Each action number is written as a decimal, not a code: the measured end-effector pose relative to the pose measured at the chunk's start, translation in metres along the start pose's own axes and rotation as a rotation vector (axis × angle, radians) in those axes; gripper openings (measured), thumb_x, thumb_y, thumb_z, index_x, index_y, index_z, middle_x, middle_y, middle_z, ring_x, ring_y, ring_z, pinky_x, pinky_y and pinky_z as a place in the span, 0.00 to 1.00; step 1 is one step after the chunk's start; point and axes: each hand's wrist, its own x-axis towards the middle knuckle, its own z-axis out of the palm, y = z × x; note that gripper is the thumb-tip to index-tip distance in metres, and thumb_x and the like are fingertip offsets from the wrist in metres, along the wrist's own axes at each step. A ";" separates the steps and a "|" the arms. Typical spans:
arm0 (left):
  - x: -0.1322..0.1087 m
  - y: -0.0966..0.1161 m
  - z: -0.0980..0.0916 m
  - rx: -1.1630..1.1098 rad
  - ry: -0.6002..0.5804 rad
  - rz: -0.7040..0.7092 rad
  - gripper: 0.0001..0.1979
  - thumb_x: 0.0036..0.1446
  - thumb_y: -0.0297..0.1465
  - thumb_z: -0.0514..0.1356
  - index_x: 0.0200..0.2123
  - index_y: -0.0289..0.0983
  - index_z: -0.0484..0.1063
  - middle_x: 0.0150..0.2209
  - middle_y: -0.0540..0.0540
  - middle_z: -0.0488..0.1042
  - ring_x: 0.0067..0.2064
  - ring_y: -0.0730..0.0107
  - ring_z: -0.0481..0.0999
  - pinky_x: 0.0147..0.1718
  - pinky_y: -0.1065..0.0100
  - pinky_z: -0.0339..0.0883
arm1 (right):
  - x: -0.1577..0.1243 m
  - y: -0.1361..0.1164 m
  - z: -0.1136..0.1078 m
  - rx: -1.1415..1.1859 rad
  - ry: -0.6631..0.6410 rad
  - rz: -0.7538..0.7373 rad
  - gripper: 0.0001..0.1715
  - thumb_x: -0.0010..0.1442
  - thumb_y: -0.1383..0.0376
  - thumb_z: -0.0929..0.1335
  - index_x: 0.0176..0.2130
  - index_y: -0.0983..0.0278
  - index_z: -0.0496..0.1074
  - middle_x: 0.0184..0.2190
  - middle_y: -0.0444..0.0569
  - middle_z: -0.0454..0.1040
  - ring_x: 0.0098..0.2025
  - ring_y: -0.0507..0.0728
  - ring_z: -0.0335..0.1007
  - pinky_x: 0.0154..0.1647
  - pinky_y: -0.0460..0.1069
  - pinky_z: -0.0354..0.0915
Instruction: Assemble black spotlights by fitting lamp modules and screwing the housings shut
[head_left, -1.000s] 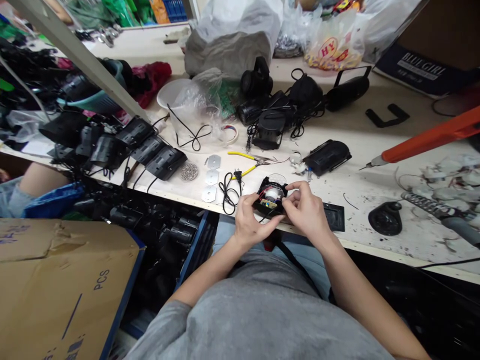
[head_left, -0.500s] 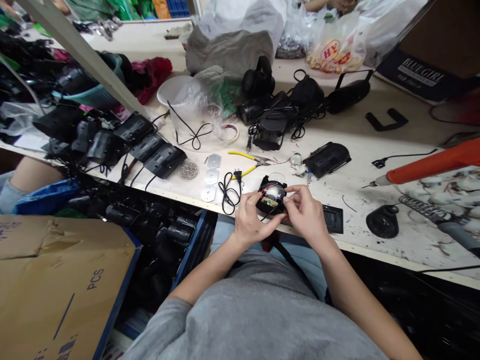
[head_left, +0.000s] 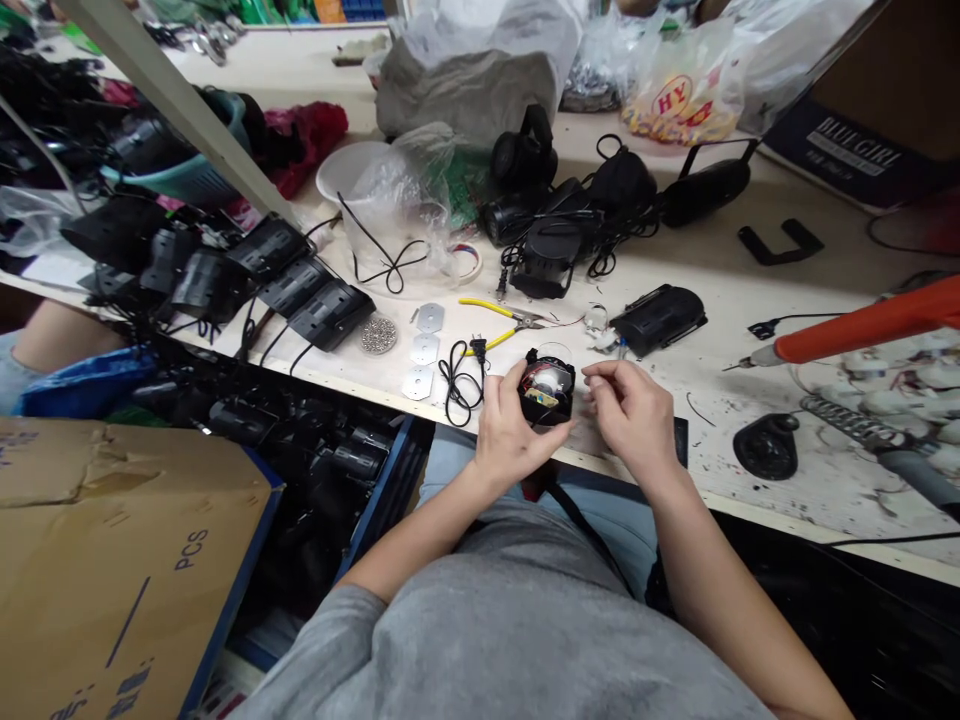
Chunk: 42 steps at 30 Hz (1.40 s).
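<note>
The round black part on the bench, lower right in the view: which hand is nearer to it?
Right. The right hand is to the left of the round black part, not touching it; the left hand is farther left, holding the open black housing.

Worktop [head_left: 735, 290]: long, pale and flat, crossing the view from left to right, flecked with dark specks toward the right.
Front edge [head_left: 360, 385]: a lighter strip along the near side.
Post [head_left: 180, 110]: pale, straight, slanting across the upper left.
Far side: a bulky grey-and-white bundle [head_left: 465, 100] beside clear plastic bags [head_left: 682, 100].
Upper right: dark carton [head_left: 840, 150] lettered "BLUE GIRL".
Left foreground: large brown carton [head_left: 135, 600], blue-edged, printed "PCS".
Under the worktop: deep shadow, dark clutter at left.
Light: soft and fairly even on top.
</note>
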 end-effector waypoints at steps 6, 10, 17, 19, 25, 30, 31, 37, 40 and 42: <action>0.007 0.003 -0.005 -0.031 -0.125 -0.199 0.49 0.37 0.43 0.78 0.61 0.37 0.62 0.45 0.45 0.65 0.47 0.56 0.75 0.46 0.57 0.75 | 0.011 0.002 0.006 -0.051 -0.072 -0.185 0.06 0.60 0.62 0.66 0.35 0.61 0.73 0.31 0.48 0.77 0.31 0.57 0.73 0.36 0.52 0.69; 0.008 0.003 -0.008 -0.057 -0.127 -0.208 0.40 0.39 0.41 0.78 0.53 0.37 0.67 0.44 0.45 0.66 0.47 0.57 0.75 0.46 0.57 0.75 | 0.013 0.003 0.008 -0.064 -0.112 -0.256 0.06 0.62 0.62 0.66 0.36 0.61 0.71 0.31 0.48 0.76 0.31 0.56 0.73 0.36 0.51 0.69; 0.007 0.001 -0.006 -0.055 -0.124 -0.193 0.48 0.38 0.41 0.78 0.60 0.38 0.62 0.45 0.45 0.66 0.47 0.57 0.75 0.46 0.57 0.75 | 0.013 0.005 0.009 -0.093 -0.125 -0.301 0.05 0.63 0.62 0.65 0.36 0.60 0.69 0.30 0.47 0.75 0.30 0.56 0.72 0.35 0.51 0.69; 0.007 0.000 -0.006 -0.047 -0.157 -0.203 0.46 0.38 0.41 0.78 0.59 0.39 0.64 0.45 0.46 0.66 0.46 0.57 0.75 0.44 0.58 0.75 | 0.012 0.006 0.011 -0.110 -0.119 -0.316 0.05 0.64 0.62 0.65 0.36 0.60 0.68 0.30 0.47 0.75 0.31 0.56 0.72 0.35 0.50 0.68; 0.005 0.000 -0.008 -0.055 -0.151 -0.204 0.39 0.39 0.39 0.78 0.53 0.40 0.66 0.45 0.45 0.66 0.47 0.57 0.75 0.44 0.58 0.75 | 0.007 0.009 0.014 -0.128 -0.110 -0.344 0.06 0.66 0.62 0.64 0.37 0.60 0.67 0.31 0.48 0.75 0.32 0.56 0.72 0.36 0.51 0.68; 0.003 -0.002 -0.008 -0.082 -0.161 -0.169 0.34 0.40 0.37 0.77 0.50 0.39 0.70 0.42 0.48 0.65 0.42 0.63 0.75 0.42 0.61 0.75 | 0.005 0.011 0.014 -0.120 -0.116 -0.354 0.06 0.66 0.62 0.63 0.36 0.60 0.66 0.31 0.48 0.75 0.32 0.56 0.72 0.35 0.50 0.67; 0.002 -0.002 -0.008 -0.088 -0.154 -0.154 0.34 0.40 0.36 0.76 0.51 0.39 0.70 0.41 0.48 0.65 0.41 0.64 0.75 0.41 0.61 0.75 | 0.005 0.012 0.014 -0.120 -0.117 -0.350 0.06 0.67 0.62 0.63 0.36 0.60 0.66 0.31 0.48 0.75 0.31 0.56 0.72 0.35 0.50 0.67; -0.005 -0.001 -0.004 -0.096 -0.100 -0.134 0.35 0.40 0.35 0.76 0.53 0.40 0.70 0.42 0.48 0.67 0.42 0.63 0.75 0.43 0.61 0.76 | 0.003 0.013 0.012 -0.110 -0.111 -0.331 0.06 0.66 0.61 0.64 0.36 0.59 0.66 0.30 0.46 0.74 0.30 0.56 0.71 0.33 0.50 0.67; -0.007 0.000 -0.002 -0.089 -0.042 -0.160 0.39 0.39 0.35 0.77 0.53 0.39 0.66 0.45 0.45 0.70 0.46 0.59 0.76 0.45 0.59 0.75 | 0.003 0.014 0.012 -0.099 -0.113 -0.330 0.07 0.66 0.61 0.64 0.36 0.59 0.66 0.29 0.46 0.74 0.30 0.56 0.72 0.33 0.50 0.68; -0.007 0.000 -0.001 -0.083 -0.026 -0.167 0.43 0.37 0.35 0.78 0.57 0.39 0.63 0.47 0.44 0.70 0.47 0.58 0.76 0.45 0.58 0.75 | 0.003 0.016 0.012 -0.073 -0.109 -0.327 0.06 0.67 0.60 0.64 0.39 0.59 0.67 0.30 0.46 0.75 0.30 0.56 0.73 0.33 0.50 0.69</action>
